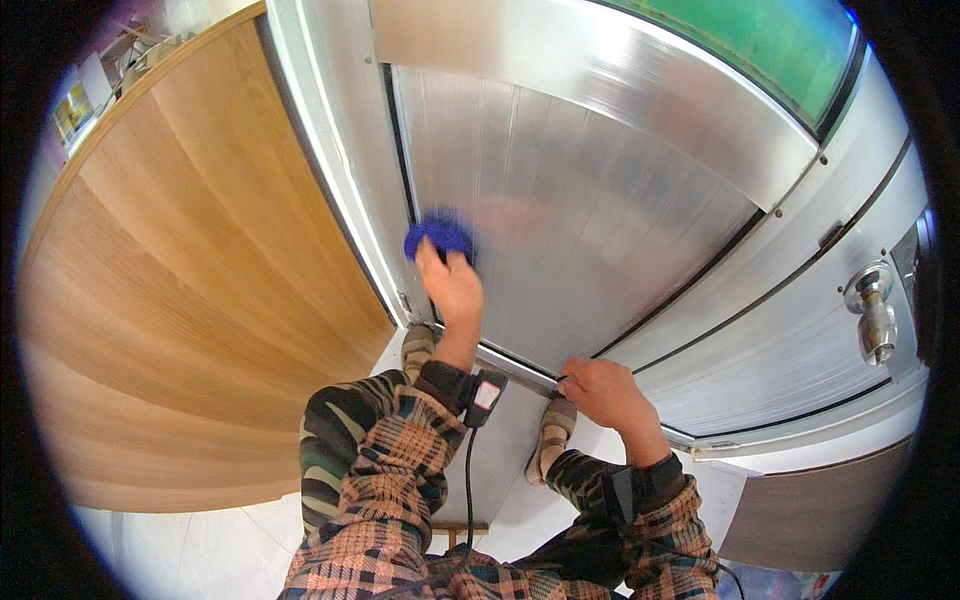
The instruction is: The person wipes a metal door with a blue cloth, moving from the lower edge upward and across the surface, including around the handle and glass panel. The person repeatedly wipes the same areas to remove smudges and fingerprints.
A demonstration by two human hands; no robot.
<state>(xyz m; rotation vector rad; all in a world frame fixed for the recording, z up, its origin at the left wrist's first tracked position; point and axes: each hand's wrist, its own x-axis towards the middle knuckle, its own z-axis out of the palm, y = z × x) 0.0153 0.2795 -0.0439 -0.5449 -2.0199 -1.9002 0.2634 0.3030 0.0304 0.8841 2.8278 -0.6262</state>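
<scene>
A blue cloth or pad (441,234), blurred by motion, is in my left hand (453,289). It lies against the lower left part of a ribbed metal door panel (540,217), beside the panel's dark edge seal. My right hand (606,394) rests with curled fingers on the bottom edge of the metal door; whether it grips that edge cannot be told. A small black device (486,397) with a cable sits at my left wrist.
A wooden panel (195,262) stands close on the left. The metal door handle (874,315) juts out at the right, below green glass (765,45). My slippered feet are at the door's foot; a small wooden stool edge (459,528) shows below. A brown board (817,510) lies at lower right.
</scene>
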